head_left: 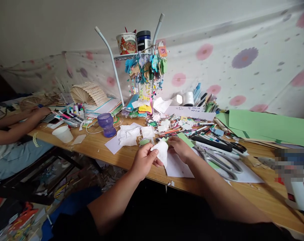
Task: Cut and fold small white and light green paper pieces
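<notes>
Both my hands meet over the near edge of the wooden table (262,195). My left hand (143,160) is closed, thumb pinching a small folded piece of white paper (162,152). My right hand (180,148) grips the same paper from the other side, fingers curled. Under them lies a flat white sheet (178,167). Large grey scissors (220,163) rest just to the right of my right hand.
Crumpled white paper (128,135), a purple cup (106,124), a white cup (63,134), pens and paper scraps (182,125) crowd the tabletop. Green sheets (269,125) lie far right. A craft stand (146,70) rises behind. Another person's arms (18,125) rest at left.
</notes>
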The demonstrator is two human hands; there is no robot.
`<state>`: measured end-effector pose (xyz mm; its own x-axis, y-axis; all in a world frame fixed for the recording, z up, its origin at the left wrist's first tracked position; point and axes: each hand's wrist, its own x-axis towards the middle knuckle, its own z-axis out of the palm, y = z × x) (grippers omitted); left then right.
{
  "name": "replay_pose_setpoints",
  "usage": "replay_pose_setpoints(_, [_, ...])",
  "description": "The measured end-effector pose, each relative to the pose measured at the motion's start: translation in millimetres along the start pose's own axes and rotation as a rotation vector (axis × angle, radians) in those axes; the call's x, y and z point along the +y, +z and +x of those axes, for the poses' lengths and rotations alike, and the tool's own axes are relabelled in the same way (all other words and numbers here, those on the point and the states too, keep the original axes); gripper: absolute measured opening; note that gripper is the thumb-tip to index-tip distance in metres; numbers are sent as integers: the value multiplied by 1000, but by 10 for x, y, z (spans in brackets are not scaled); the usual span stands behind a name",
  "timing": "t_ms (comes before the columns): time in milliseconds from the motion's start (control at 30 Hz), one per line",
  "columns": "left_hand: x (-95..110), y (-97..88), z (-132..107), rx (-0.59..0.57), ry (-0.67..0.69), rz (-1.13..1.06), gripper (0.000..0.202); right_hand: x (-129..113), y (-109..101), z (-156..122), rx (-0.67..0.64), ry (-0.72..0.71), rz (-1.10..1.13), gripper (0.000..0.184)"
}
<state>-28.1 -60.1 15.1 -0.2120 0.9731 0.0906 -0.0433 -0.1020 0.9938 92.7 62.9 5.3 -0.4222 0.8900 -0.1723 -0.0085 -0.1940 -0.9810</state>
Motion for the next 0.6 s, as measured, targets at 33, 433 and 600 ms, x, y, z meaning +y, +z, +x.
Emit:
replay_pose_setpoints(33, [-8,-6,-11,-24,5,1,26,-14,-33,34,33,-37,24,10])
replay_pose_setpoints(433, [-172,99,47,-239,533,600,11,43,-686,-480,231,-137,316,27])
replay_pose_setpoints(600, [-81,-259,301,-115,480,1005,17,192,-712,-474,281,-205,290,24])
